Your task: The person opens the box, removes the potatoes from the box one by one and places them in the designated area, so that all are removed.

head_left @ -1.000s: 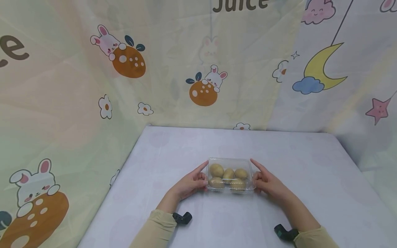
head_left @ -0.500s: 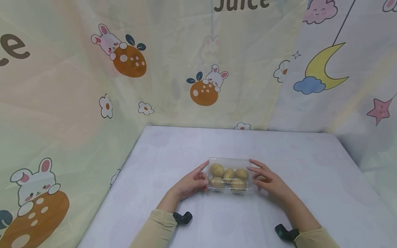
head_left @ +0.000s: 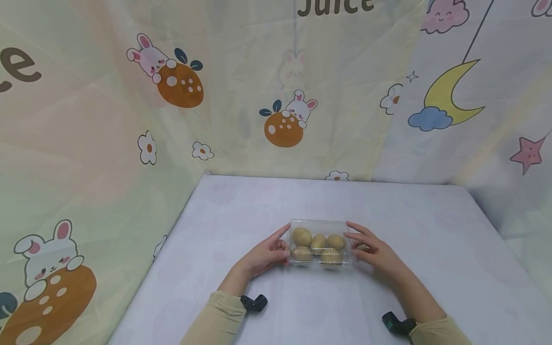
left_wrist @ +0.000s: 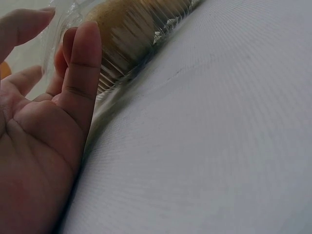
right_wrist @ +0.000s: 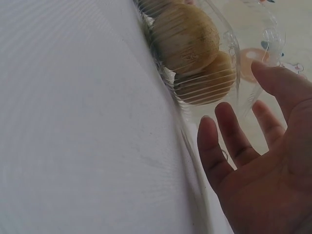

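A clear plastic clamshell box [head_left: 319, 224] lies on the white table, with several yellow-brown potatoes [head_left: 318, 242] inside. Whether its lid is fully fastened I cannot tell. At the box's left end is my left hand [head_left: 264, 258], its index finger stretched to the far corner and its thumb at the near side. The left wrist view shows these fingers [left_wrist: 87, 46] against the ribbed plastic wall. My right hand [head_left: 374, 253] is at the right end with fingers spread and relaxed. In the right wrist view, its fingertips [right_wrist: 225, 111] stand beside the ribbed wall, seemingly just off it.
The white-covered table [head_left: 388, 206] runs back to a printed cloth backdrop [head_left: 233, 96], which also rises at the left and right sides. Each wrist wears a black camera mount, one at the left [head_left: 254, 303] and one at the right [head_left: 397, 324].
My right hand has loosened: its fingers, earlier folded under a straight index finger, are now spread out beside the box. The left hand and the box have stayed in place.
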`<state>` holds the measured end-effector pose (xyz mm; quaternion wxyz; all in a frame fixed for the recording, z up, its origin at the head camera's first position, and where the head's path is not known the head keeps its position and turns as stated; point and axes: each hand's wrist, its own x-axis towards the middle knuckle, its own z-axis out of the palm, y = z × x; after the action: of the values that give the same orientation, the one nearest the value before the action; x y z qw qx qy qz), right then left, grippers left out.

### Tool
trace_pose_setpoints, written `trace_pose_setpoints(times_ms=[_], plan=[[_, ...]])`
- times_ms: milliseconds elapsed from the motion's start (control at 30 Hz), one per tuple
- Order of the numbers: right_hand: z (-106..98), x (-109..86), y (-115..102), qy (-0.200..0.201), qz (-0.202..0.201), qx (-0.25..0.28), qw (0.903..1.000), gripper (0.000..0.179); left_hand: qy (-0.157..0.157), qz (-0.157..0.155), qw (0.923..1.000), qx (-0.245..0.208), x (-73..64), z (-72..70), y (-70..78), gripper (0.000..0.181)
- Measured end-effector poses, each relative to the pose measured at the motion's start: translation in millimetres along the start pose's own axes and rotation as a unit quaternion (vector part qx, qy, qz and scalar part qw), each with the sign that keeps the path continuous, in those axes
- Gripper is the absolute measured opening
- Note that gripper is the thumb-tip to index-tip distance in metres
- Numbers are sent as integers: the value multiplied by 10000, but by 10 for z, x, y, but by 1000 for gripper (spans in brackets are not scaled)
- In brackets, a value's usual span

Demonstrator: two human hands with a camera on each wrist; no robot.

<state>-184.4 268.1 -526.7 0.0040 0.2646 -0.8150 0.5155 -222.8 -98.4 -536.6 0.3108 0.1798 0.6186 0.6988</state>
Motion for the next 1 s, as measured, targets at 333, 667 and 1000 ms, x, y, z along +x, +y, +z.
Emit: trace_pose_setpoints(times_ms=[333, 667, 1000], plan=[[4, -13, -14, 22, -216, 28, 9998, 43, 11, -25, 10000, 9, -7, 2, 2, 88], [-30, 18, -79, 108, -37, -338, 9994, 42, -22, -7, 9999, -101, 1, -16, -8, 81], [-126, 113, -167, 84, 825, -813, 9932, 44, -137, 148, 9993, -330, 15, -27, -23, 72]])
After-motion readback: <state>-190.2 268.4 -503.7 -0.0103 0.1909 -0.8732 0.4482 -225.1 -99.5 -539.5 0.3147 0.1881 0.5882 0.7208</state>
